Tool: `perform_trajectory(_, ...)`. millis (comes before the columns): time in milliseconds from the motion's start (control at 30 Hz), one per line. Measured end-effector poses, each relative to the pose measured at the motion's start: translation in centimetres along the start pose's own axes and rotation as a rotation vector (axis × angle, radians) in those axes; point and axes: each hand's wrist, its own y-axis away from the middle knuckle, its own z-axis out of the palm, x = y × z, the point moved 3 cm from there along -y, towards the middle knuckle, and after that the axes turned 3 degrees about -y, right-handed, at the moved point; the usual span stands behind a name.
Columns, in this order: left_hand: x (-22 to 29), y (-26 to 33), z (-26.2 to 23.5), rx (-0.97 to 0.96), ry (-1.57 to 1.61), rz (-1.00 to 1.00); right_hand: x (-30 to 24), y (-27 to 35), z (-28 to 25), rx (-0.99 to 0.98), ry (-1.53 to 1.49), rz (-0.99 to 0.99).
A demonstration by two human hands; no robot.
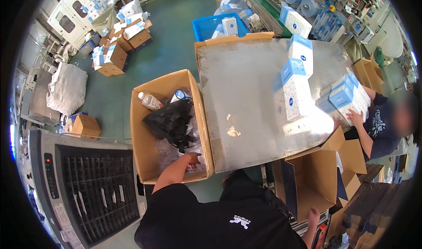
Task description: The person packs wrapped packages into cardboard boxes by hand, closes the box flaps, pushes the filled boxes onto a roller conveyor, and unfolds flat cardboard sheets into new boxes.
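My left hand (pixel 192 159) reaches into a tall cardboard box (pixel 203 130) at the table's left side, over clear plastic (pixel 167 154). Its visible fingers are stretched and apart. In that box lie a black bag (pixel 169 121) and a bottle with a white cap (pixel 150 101). My right hand (pixel 313 216) is closed at the near edge of an open cardboard carton (pixel 310 178), low on the right. The carton's inside shows bare brown walls. Just how the right fingers sit on its edge is hard to see.
A metal table (pixel 250 86) carries blue-and-white packs (pixel 295 95). On the right a co-worker's hands (pixel 355 117) hold more packs (pixel 347 95). A large grey cooler unit (pixel 96 192) stands left. Behind are a blue crate (pixel 202 29) and filled cartons (pixel 114 60). Flattened cardboard (pixel 367 209) is stacked lower right.
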Motion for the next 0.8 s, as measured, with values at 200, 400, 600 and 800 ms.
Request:
perform_trajectory(200, 11.2, 23.2, -1.7, 1.345, -0.494, 0.545, -1.1, 2.5, -3.3, 0.160, 0.070, -0.086)
perform_trajectory(400, 20.3, 33.0, 3.0, 1.250, 0.654, 1.391, -11.5, -2.0, 1.2, 0.225, 0.198, -0.111)
perform_trajectory(600, 38.8, 33.3, 31.3, 0.436, -0.895, 1.514, -9.8, -1.7, 1.4, 0.262, 0.091, -0.246)
perform_trajectory(800, 41.4, 29.7, 30.1, 0.508, -1.187, 1.293, -10.5, 3.4, -0.8, 0.418, 0.001, -0.196)
